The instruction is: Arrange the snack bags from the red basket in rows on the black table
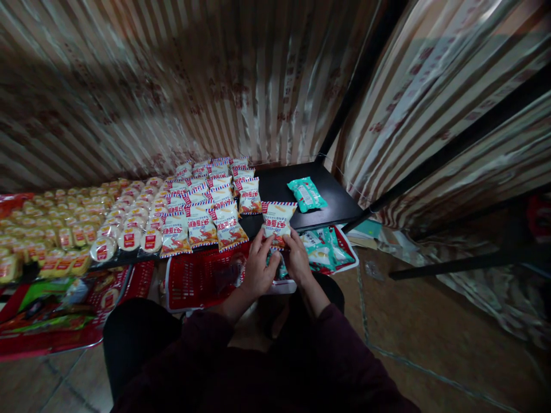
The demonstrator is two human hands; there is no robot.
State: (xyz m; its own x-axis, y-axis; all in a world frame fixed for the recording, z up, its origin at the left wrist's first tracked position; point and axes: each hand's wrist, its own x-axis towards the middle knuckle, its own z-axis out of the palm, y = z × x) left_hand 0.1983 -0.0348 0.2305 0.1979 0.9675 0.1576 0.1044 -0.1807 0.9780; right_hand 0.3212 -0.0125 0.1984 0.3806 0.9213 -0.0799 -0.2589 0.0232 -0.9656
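A small white and orange snack bag (279, 218) with a striped top edge is held upright between both my hands, over the front edge of the black shelf. My left hand (259, 265) grips its lower left side, and my right hand (297, 258) grips its lower right side. Left of it, several matching snack bags (231, 225) stand in rows on the shelf (275, 180). A teal packet (307, 194) lies flat on the shelf behind the held bag. Below my hands, a red basket (193, 281) is partly covered by them.
More teal packets (325, 249) lie at the basket's right end. Round wrapped cakes (130, 239) and small yellow wrapped packs (64, 236) fill the shelf's left. Another red basket (47, 341) with mixed packets sits lower left. A black post (344, 115) rises at the shelf's back right corner, before striped curtains.
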